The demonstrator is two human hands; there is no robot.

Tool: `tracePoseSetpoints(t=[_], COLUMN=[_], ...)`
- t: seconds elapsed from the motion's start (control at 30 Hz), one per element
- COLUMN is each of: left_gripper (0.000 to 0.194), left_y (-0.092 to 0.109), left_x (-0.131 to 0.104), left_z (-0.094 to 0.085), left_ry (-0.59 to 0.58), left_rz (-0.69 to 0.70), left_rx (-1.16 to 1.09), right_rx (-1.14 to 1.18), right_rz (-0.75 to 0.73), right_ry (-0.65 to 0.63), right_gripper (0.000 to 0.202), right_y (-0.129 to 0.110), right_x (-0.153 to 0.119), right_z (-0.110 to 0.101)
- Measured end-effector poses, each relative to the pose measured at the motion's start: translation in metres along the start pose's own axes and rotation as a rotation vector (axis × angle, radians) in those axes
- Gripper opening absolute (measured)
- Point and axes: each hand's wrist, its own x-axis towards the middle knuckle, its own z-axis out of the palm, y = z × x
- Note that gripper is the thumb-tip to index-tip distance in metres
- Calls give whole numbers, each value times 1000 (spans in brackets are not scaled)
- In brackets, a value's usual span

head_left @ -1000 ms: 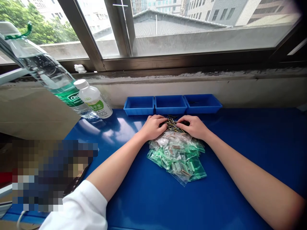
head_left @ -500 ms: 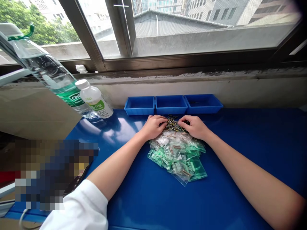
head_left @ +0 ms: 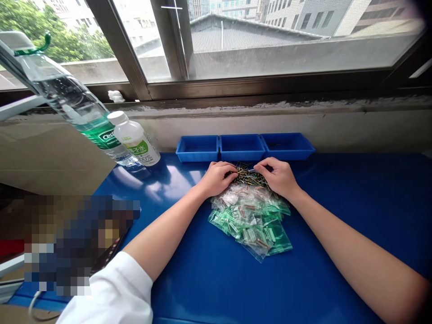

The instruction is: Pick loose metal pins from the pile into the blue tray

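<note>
A loose pile of thin brass- and silver-coloured screws [head_left: 248, 176] lies between my two hands. My left hand [head_left: 219, 177] rests at the pile's left edge, its fingers curled and thumb drawn in; whatever they hold is hidden. Over the right side of the pile, my right hand [head_left: 276, 175] pinches a small silver screw [head_left: 251, 170] between thumb and forefinger. Just in front of the screws is a heap of small clear and green zip bags [head_left: 249, 216], with short copper-coloured and pale pieces inside.
Three joined blue trays [head_left: 197, 149] stand against the wall behind the pile. A large water bottle [head_left: 77, 103] and a smaller white bottle [head_left: 137, 139] stand at the back left of the blue table [head_left: 209, 288]. A blurred-out object [head_left: 81, 243] is at the left edge.
My right hand has lifted slightly up and back from the pile, with a silver screw now showing at its fingertips. My left hand has stayed almost in place.
</note>
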Motion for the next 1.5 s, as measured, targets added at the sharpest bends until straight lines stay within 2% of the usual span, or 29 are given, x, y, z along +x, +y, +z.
tracePoseSetpoints(t=[0.1, 0.3, 0.47, 0.83, 1.07, 1.3, 1.37, 1.5], left_gripper=[20, 29, 25, 23, 21, 14, 20, 44], left_y=[0, -1, 0, 15, 25, 32, 34, 35], left_x=[-1, -2, -3, 2, 1, 2, 1, -2], left_z=[0, 2, 2, -10, -4, 0, 0, 0], left_ry=[6, -5, 22, 104, 81, 150, 133, 73], left_rz=[15, 30, 49, 3, 214, 194, 161, 152], left_rx=[-5, 28, 29, 102, -21, -244, -282, -288], right_rx=[25, 29, 95, 132, 238, 490, 515, 529], right_rz=[37, 70, 96, 15, 44, 193, 203, 200], right_ry=[31, -24, -47, -65, -95, -63, -79, -111], right_gripper=[26, 23, 22, 24, 28, 42, 39, 36], right_y=[-1, -6, -7, -16, -27, -38, -41, -44], right_x=[-1, -3, -2, -2, -4, -3, -3, -4], right_z=[0, -1, -1, -3, 0, 0, 0, 1])
